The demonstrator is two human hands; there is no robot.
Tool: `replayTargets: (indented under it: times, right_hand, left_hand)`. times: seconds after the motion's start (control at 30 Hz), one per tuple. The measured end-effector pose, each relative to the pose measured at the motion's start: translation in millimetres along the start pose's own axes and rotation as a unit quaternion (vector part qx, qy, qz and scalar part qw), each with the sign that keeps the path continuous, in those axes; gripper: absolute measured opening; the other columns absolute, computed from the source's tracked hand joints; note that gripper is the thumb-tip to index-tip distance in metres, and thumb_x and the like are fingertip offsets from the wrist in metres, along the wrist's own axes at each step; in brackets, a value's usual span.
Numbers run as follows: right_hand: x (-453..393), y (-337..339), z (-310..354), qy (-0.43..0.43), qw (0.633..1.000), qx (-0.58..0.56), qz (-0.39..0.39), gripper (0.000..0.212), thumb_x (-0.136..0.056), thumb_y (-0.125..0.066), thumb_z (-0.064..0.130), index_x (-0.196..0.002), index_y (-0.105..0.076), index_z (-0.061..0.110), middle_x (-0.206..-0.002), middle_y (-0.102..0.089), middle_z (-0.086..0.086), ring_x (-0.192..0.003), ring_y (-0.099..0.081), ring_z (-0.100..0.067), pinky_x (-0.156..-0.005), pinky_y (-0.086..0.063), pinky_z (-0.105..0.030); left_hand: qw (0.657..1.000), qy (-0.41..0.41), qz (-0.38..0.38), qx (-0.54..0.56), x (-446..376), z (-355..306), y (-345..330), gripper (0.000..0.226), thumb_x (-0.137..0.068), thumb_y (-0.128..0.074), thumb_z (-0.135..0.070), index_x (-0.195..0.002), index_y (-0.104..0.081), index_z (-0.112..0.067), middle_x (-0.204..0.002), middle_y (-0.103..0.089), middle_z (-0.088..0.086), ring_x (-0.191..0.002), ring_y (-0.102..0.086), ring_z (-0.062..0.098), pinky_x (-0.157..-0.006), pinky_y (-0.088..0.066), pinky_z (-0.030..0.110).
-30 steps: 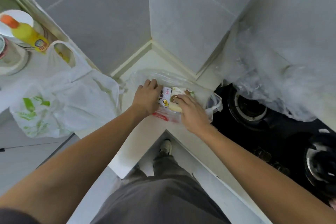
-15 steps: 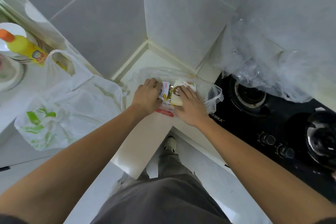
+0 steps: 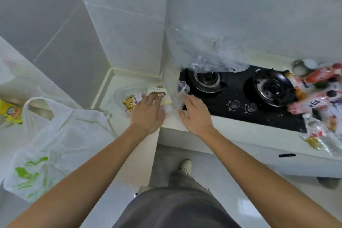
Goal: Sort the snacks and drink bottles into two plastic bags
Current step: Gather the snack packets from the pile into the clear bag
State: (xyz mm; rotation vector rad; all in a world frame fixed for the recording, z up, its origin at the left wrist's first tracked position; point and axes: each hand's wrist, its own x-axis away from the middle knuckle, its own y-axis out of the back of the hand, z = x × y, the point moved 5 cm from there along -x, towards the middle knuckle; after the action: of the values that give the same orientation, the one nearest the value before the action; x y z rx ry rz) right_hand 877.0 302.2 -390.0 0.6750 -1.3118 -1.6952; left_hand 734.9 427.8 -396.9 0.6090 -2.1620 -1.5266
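Left hand (image 3: pixel 148 114) flat on snack packets (image 3: pixel 146 97) inside clear plastic bag (image 3: pixel 175 98), far corner of counter; right hand (image 3: pixel 196 114) loosely spread, apparently empty. Snack-bagging step; next, fetching remaining snacks and bottles (image 3: pixel 318 102), far right.

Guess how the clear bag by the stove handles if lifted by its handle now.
Probably floppy: the clear bag is thin, wrinkled film lying slack on the counter. Likely light, since only a few snack packets show inside. They may slide toward the mouth, which looks open by the right hand.

Both hands (image 3: pixel 148 114) (image 3: pixel 197 114) outstretched, fingers spread
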Motion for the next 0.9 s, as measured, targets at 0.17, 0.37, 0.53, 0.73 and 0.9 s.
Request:
replayTargets:
  times: [0.17, 0.37, 0.53, 0.73, 0.9]
  right_hand:
    - [59, 33, -62, -0.071, 0.996, -0.006, -0.046, 0.061, -0.106, -0.045, 0.043, -0.158, -0.037, 0.013, -0.166, -0.033, -0.009, -0.155, -0.025, -0.026, -0.128, -0.019, -0.044]
    - [138, 79, -161, -0.141, 0.985, -0.020, -0.096, 0.062, -0.105, -0.048, 0.043, -0.158, -0.036, 0.013, -0.165, -0.034, -0.008, -0.154, -0.027, -0.024, -0.127, -0.018, -0.040]
    - [213, 105, -278, -0.193, 0.976, -0.026, -0.101, 0.063, -0.106, -0.046, 0.044, -0.160, -0.032, 0.017, -0.167, -0.031, -0.004, -0.155, -0.024, -0.022, -0.127, -0.019, -0.040]
    - [297, 131, -403, -0.238, 0.966, -0.010, -0.105, 0.059, -0.103, -0.049, 0.044, -0.155, -0.039, 0.018, -0.158, -0.044, -0.004, -0.146, -0.038, -0.023, -0.121, -0.030, -0.039]
    - [323, 142, -478, -0.260, 0.959, -0.014, -0.116, 0.057, -0.102, -0.051, 0.042, -0.152, -0.043, 0.016, -0.155, -0.047, -0.003, -0.144, -0.041, -0.024, -0.117, -0.035, -0.040]
  left_hand:
    - [0.996, -0.093, -0.007, -0.010, 0, -85, -7, 0.056, -0.100, -0.046, -0.044, -0.149, -0.046, -0.016, -0.149, -0.048, 0.008, -0.138, -0.043, 0.029, -0.105, -0.041, 0.045]
    - [0.987, -0.158, 0.011, -0.022, -11, -209, -40, 0.063, -0.102, -0.043, -0.048, -0.157, -0.036, -0.019, -0.157, -0.042, 0.006, -0.145, -0.036, 0.026, -0.111, -0.040, 0.047]
    - [0.981, -0.195, 0.015, 0.000, -12, -345, -79, 0.061, -0.101, -0.048, -0.046, -0.154, -0.042, -0.016, -0.151, -0.048, 0.005, -0.138, -0.043, 0.027, -0.105, -0.045, 0.047]
    - [0.976, -0.215, 0.032, 0.016, -16, -486, -119, 0.062, -0.103, -0.044, -0.048, -0.157, -0.036, -0.018, -0.152, -0.045, 0.003, -0.139, -0.040, 0.025, -0.107, -0.043, 0.045]
    - [0.971, -0.232, 0.052, 0.010, -29, -562, -148, 0.062, -0.103, -0.045, -0.046, -0.157, -0.037, -0.016, -0.150, -0.046, 0.004, -0.136, -0.042, 0.026, -0.103, -0.045, 0.043]
